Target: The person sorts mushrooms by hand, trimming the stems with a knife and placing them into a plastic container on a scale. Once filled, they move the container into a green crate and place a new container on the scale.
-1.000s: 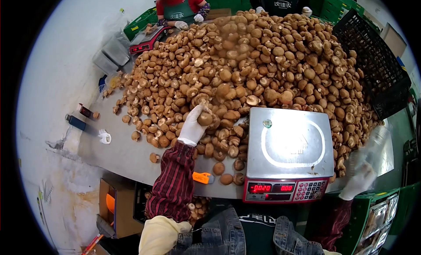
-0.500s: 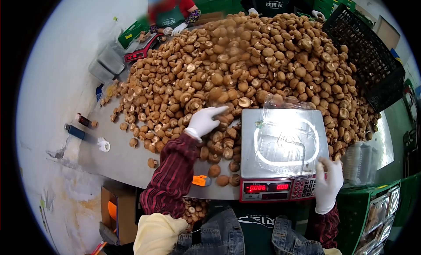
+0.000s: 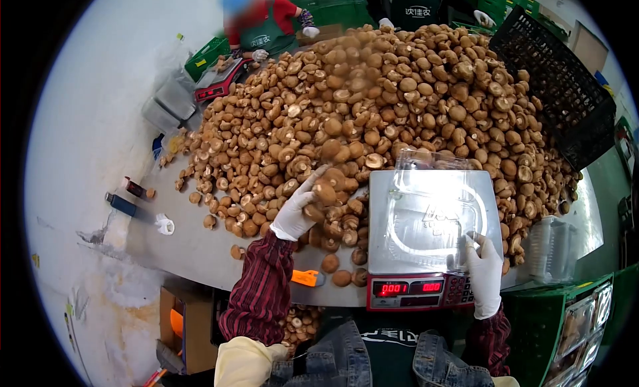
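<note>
My left hand (image 3: pixel 297 214), in a white glove, curls around a few brown mushrooms (image 3: pixel 324 192) at the near edge of a large mushroom pile (image 3: pixel 413 87). A digital scale (image 3: pixel 432 260) with a metal plate and red digits stands in front of me. On its plate lies a clear plastic box (image 3: pixel 426 217), hard to make out in the glare, with a transparent flap reaching past the far edge. My right hand (image 3: pixel 484 274), also gloved, pinches the box's near right corner. The fingertips look dark.
An orange-handled tool (image 3: pixel 306 278) and loose mushrooms lie left of the scale. Stacked clear boxes (image 3: pixel 552 249) stand at right, below a tilted black crate (image 3: pixel 556 87). Across the pile are two people, one beside another red scale (image 3: pixel 223 80). A blue bottle (image 3: pixel 120 204) sits at left.
My left hand has drawn back slightly and closed around mushrooms. The right hand has moved left along the box's edge. The scale's reading went from -0.006 to 0.001.
</note>
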Demonstrator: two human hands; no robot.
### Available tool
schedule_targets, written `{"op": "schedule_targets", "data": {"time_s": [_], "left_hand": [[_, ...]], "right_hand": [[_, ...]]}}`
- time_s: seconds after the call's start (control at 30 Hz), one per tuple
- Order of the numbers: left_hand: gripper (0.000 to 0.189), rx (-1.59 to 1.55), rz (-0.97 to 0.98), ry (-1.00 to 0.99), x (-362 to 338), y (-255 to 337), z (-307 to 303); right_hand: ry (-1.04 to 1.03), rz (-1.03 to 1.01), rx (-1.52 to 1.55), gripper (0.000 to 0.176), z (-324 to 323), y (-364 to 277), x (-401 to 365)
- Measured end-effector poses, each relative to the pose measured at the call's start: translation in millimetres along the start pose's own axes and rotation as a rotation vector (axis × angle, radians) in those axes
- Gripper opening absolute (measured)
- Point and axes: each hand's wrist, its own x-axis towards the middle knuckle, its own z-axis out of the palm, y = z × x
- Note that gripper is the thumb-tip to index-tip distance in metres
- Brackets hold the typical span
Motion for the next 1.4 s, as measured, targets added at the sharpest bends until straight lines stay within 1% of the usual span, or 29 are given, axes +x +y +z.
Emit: {"op": "schedule_targets", "data": {"time_s": [0.07, 0.13, 0.2, 0.23, 0.27, 0.3, 0.33, 0.37, 0.43, 0.47, 0.53, 0.57, 0.6, 0.67, 0.7, 0.73, 0.8, 0.87, 0.93, 0.97, 1.0, 1.07, 1.1, 1.13, 1.2, 1.23, 1.3, 1.33, 1.4], "left_hand": [[0.063, 0.125, 0.012, 0.018, 4.3, -6.7, 19.8], [0.06, 0.217, 0.007, -0.007, 4.2, -10.2, 61.6], [0.055, 0.323, 0.044, -0.054, 7.5, -20.4, 86.6], [0.055, 0.4, 0.012, -0.079, 8.4, -24.8, 97.3], [0.054, 0.476, -0.017, -0.105, 8.9, -29.1, 105.8], [0.054, 0.57, -0.098, -0.064, 8.8, -32.2, 113.7], [0.052, 0.631, -0.014, -0.102, 11.0, -37.8, 126.8], [0.052, 0.702, 0.011, -0.133, 13.7, -44.5, 131.4], [0.05, 0.818, 0.036, -0.191, 17.4, -52.1, 140.8], [0.05, 0.816, 0.034, -0.192, 18.5, -55.0, 144.9], [0.05, 0.687, -0.187, -0.21, 21.1, -58.4, 151.4], [0.045, 0.69, -0.279, -0.234, 21.8, -56.5, 152.3], [0.045, 0.692, -0.275, -0.235, 24.8, -61.2, 147.9], [0.042, 0.96, 0.083, -0.404, 32.7, -73.4, 134.4], [0.041, 1.147, 0.122, -0.423, 29.8, -71.1, 135.6], [0.041, 1.343, 0.274, -0.408, 28.6, -75.2, 129.5], [0.04, 1.456, 0.318, -0.447, 29.7, -76.4, 122.9], [0.041, 1.407, 0.318, -0.439, 27.2, -73.7, 119.8], [0.041, 1.379, 0.228, -0.421, 24.5, -68.2, 123.2], [0.04, 1.374, 0.159, -0.365, 21.6, -64.4, 124.2], [0.037, 1.461, 0.308, -0.45, 24.4, -62.5, 116.0], [0.035, 1.541, 0.237, -0.553, 21.1, -49.4, 113.6], [0.034, 1.559, 0.256, -0.635, 19.6, -46.8, 110.4], [0.033, 1.544, 0.153, -0.709, 20.4, -44.0, 109.3], [0.032, 1.633, 0.196, -0.767, 20.3, -45.3, 103.8], [0.032, 1.632, 0.196, -0.767, 20.8, -45.4, 104.8], [0.028, 1.647, 0.033, -0.696, 22.9, -43.8, 109.6], [0.028, 1.648, 0.034, -0.696, 23.6, -44.4, 109.7], [0.023, 1.437, 0.117, -0.538, 24.9, -45.0, 111.1]], "right_hand": [[-0.01, 0.02, -0.05, 0.031, 3.0, -3.6, 0.2], [0.015, -0.053, -0.052, 0.029, 10.4, 1.9, 0.7], [0.025, -0.121, -0.069, 0.029, 15.5, 6.3, 1.8], [0.085, -0.268, -0.173, 0.032, 17.2, 0.9, 1.4], [0.171, -0.36, -0.303, 0.039, 16.1, -10.7, -3.5], [0.238, -0.443, -0.332, 0.044, 14.8, -14.3, -3.7], [0.303, -0.527, -0.36, 0.049, 12.5, -16.4, -3.5], [0.309, -0.527, -0.367, 0.049, 9.6, -18.6, -3.4], [0.234, -0.776, -0.324, 0.054, 5.6, -24.5, -4.1], [0.163, -0.77, -0.301, 0.054, 8.9, -31.4, -5.9], [0.112, -0.799, -0.303, 0.045, 20.6, -40.6, -2.8], [0.096, -0.779, -0.329, 0.035, 27.2, -34.1, 1.0], [0.098, -0.782, -0.329, 0.035, 29.9, -30.4, 2.7], [0.089, -0.669, -0.248, 0.03, 33.6, -26.1, 4.9], [0.068, -0.645, -0.269, 0.031, 32.7, -23.0, 3.6], [0.06, -0.658, -0.301, 0.03, 33.9, -21.2, 4.3], [0.058, -0.653, -0.292, 0.03, 38.1, -23.5, 2.3], [0.052, -0.667, -0.279, 0.029, 42.1, -21.1, 3.4], [0.055, -0.649, -0.291, 0.028, 40.3, -19.2, 1.3], [0.05, -0.597, -0.273, 0.027, 40.2, -20.8, 2.2], [0.045, -0.542, -0.256, 0.026, 39.6, -22.3, 1.9], [0.05, -0.491, -0.238, 0.026, 38.8, -22.9, 2.5], [0.069, -0.511, -0.207, 0.025, 39.7, -22.5, 2.6], [0.086, -0.533, -0.174, 0.024, 40.9, -22.9, 2.2], [0.096, -0.514, -0.174, 0.024, 42.3, -24.1, 1.3], [0.105, -0.526, -0.174, 0.024, 43.6, -23.6, 2.1], [0.113, -0.54, -0.174, 0.023, 44.8, -24.3, 1.5], [0.104, -0.52, -0.176, 0.025, 44.6, -25.2, 0.8], [0.096, -0.502, -0.179, 0.027, 44.4, -25.8, 0.3]]}}
